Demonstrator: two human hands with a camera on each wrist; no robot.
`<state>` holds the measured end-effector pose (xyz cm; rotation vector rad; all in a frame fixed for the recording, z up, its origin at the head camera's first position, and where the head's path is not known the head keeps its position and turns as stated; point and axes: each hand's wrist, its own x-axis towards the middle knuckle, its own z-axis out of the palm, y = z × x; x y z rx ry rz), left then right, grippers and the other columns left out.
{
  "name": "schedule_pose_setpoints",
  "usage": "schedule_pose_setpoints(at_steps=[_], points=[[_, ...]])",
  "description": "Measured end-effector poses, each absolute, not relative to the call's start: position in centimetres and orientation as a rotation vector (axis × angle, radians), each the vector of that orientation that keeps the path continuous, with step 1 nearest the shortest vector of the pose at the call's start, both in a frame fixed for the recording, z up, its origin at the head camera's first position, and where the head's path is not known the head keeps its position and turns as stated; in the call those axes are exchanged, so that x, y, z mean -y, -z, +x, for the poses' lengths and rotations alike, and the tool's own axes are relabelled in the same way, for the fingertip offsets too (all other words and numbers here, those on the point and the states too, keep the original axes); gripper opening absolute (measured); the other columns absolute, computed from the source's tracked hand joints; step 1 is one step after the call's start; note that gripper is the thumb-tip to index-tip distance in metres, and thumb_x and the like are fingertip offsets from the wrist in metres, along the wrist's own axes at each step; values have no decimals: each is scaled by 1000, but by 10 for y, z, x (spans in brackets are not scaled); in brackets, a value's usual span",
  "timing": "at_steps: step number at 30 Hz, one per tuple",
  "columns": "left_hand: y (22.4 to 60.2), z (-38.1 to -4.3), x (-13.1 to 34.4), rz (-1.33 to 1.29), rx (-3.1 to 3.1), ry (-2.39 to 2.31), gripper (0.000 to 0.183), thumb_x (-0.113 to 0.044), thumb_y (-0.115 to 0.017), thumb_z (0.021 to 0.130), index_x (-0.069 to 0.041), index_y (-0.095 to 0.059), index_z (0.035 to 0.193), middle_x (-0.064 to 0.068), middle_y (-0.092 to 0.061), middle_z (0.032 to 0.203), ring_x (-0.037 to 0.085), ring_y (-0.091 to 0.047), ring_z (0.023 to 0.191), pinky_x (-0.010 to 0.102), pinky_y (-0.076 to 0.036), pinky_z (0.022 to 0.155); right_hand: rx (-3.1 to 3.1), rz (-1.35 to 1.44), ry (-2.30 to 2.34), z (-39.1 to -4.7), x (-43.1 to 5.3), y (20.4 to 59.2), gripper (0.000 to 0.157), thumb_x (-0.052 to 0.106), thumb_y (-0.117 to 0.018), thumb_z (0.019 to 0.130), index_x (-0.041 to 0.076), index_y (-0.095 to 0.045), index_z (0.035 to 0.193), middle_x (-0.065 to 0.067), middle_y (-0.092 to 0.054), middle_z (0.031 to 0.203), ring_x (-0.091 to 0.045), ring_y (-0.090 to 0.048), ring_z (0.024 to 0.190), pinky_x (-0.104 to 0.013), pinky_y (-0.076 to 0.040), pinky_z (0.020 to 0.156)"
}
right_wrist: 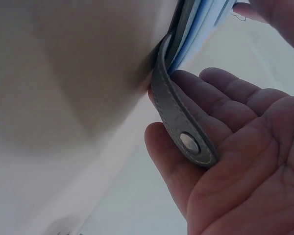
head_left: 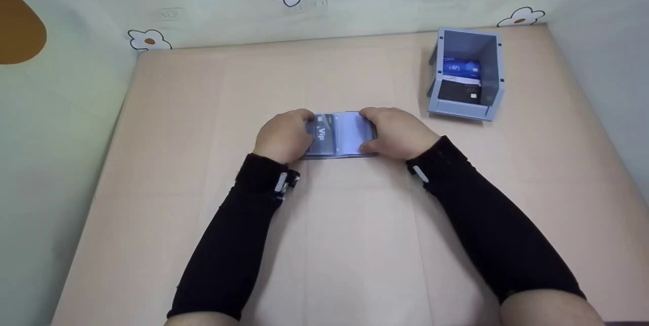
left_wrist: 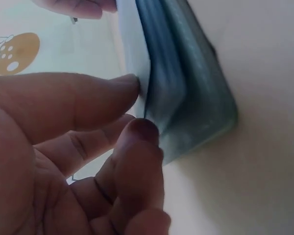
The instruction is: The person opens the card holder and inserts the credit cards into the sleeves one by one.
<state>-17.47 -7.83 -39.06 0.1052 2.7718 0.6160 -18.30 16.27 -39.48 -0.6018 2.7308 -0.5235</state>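
An opened card holder (head_left: 351,134) with clear sleeves lies at the middle of the table. Its left sleeve shows a dark card (head_left: 323,133) marked "Vip"; the right side looks pale blue. My left hand (head_left: 284,136) is at its left edge, where the thumb and a finger pinch a sleeve page (left_wrist: 142,63) lifted from the grey-green cover (left_wrist: 210,98). On the right edge, my right hand (head_left: 400,133) grips the holder, thumb on the near part and fingers at the far corner. A grey strap (right_wrist: 171,103) with a metal snap (right_wrist: 189,143) rests against its fingers.
A grey-blue open bin (head_left: 461,110) stands at the back right of the table (head_left: 213,93). Inside it are a blue card (head_left: 460,68) and a black card (head_left: 456,92). A flower-patterned wall (head_left: 223,11) rises behind the table.
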Motion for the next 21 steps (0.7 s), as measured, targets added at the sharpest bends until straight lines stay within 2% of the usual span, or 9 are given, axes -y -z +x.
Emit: schedule_pose_setpoints(at_steps=[3, 7, 12, 15, 19, 21], points=[[391, -174, 78, 108, -2777, -617, 49, -16, -67, 95, -16, -65, 144, 14, -69, 137, 29, -66, 116, 48, -53, 103, -2751, -601, 557, -184, -166, 390, 72, 34, -82, 90, 2, -55, 149, -18, -68, 138, -35, -64, 129, -49, -46, 115], [393, -173, 77, 110, -2784, -604, 52, -20, -70, 93, -13, -64, 144, 17, -64, 128, 29, -65, 102, 45, -56, 94, -2815, -508, 742, -187, -178, 372, 53, 31, -74, 99, 3, -61, 142, -17, -69, 136, -35, -66, 123, -51, -50, 108], [394, -173, 76, 110, -2771, -605, 62, -33, -77, 91, -10, -61, 146, 17, -61, 130, 28, -64, 103, 45, -55, 96, -2959, -287, 866, -200, -217, 342, 33, 22, -65, 105, 1, -67, 129, -18, -72, 121, -33, -67, 110, -50, -54, 97], [394, -173, 75, 117, -2764, -615, 65, -34, -78, 90, -9, -59, 147, 17, -60, 131, 29, -64, 103, 46, -54, 96, -3001, -178, 741, -213, -249, 330, 33, 20, -61, 106, -1, -66, 130, -21, -70, 120, -36, -65, 109, -53, -52, 97], [394, -173, 75, 144, -2769, -618, 64, -33, -78, 91, -7, -59, 146, 16, -61, 128, 28, -63, 101, 45, -55, 94, -2951, -142, 494, -234, -283, 326, 40, 18, -59, 105, -5, -62, 137, -28, -66, 130, -44, -61, 118, -61, -46, 105], [395, -173, 74, 152, -2773, -620, 64, -32, -78, 91, -6, -59, 146, 16, -62, 126, 28, -63, 100, 45, -55, 94, -2911, -170, 375, -242, -292, 329, 43, 18, -62, 103, -5, -61, 139, -30, -65, 134, -49, -59, 124, -65, -40, 111]])
